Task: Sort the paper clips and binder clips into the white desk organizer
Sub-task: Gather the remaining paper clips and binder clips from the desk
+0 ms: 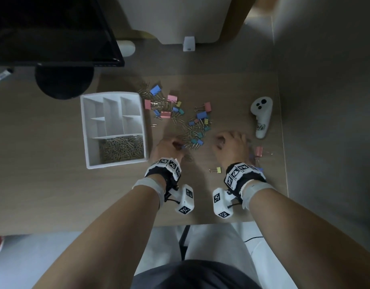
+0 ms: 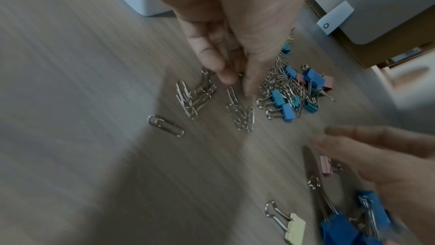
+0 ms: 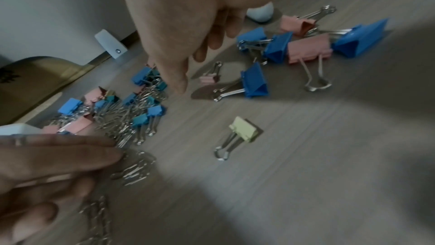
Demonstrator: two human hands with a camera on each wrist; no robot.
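Note:
The white desk organizer stands at the left, and its near compartment holds a heap of silver paper clips. A mixed pile of paper clips and coloured binder clips lies to its right. My left hand hovers at the pile's near edge, thumb and fingertips pinched together on a glint of metal, a paper clip. Loose paper clips lie just under it. My right hand hangs over the table with relaxed fingers, holding nothing. Blue and pink binder clips and a yellow binder clip lie near it.
A white hand controller lies at the right of the table. A black monitor with a round base stands at the back left. A white appliance fills the back. The table's near edge runs just behind my wrists.

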